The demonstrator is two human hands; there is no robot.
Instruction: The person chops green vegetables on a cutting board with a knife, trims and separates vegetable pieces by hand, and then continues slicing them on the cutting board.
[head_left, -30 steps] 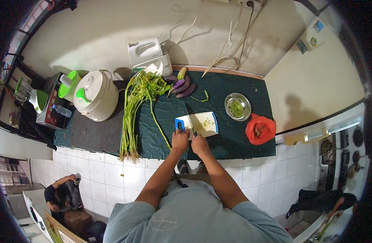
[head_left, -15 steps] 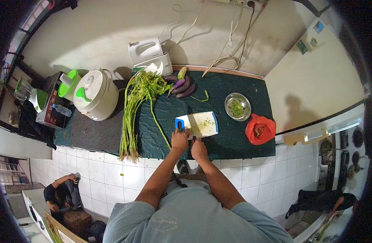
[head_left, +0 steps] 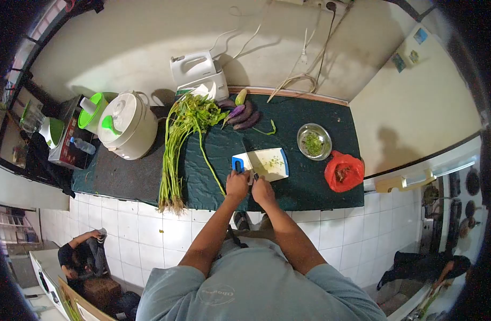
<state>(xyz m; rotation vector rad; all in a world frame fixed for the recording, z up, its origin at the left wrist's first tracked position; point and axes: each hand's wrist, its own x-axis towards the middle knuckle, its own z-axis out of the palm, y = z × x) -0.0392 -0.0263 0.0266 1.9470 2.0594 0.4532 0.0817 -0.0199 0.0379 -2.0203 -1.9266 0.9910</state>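
Note:
A white cutting board with blue ends lies near the counter's front edge, with chopped green bits on its right half. My left hand rests at the board's lower left, below its blue handle end, fingers bent together; what they pinch is hidden. Close beside it, my right hand is wrapped round the dark handle of a knife. The blade points away from me over the board's left part, thin and hard to make out. Left of my hands lies a bundle of long-stemmed leafy greens, roots toward me.
A metal bowl holding chopped greens and a red plastic bag stand to the right. Behind are eggplants and a white hand mixer. A rice cooker stands left. Two people are lower down, one each side.
My right hand has shifted slightly up and the knife has turned, its blade now showing across the board's left part. My left hand stays nearly in place.

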